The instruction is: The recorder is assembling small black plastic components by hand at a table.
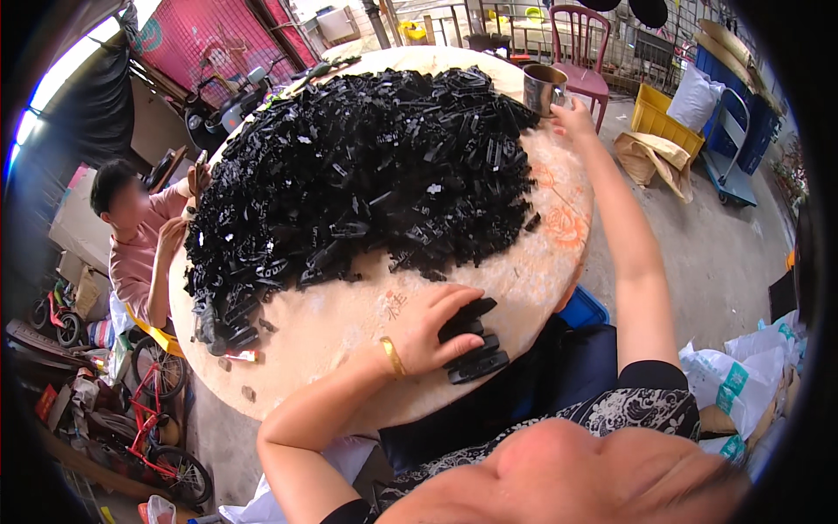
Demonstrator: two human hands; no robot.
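Note:
A large pile of small, oblong black plastic parts (358,175) covers much of a round table (349,323). Near the table's front edge, my left hand (432,332), with a gold bangle at the wrist, curves around several black plastic parts (476,360) between thumb and fingers. My right arm reaches to the far right rim, where my right hand (572,120) is closed on the handle of a shiny metal mug (543,90). What the mug contains is too dark to make out.
At the left rim sits another person (140,218) in a pink top, hands at the pile. A maroon plastic chair (580,52) stands beyond the table, with a yellow crate (659,118) and a blue trolley (729,175) to the right. A red bicycle (153,410) is at lower left.

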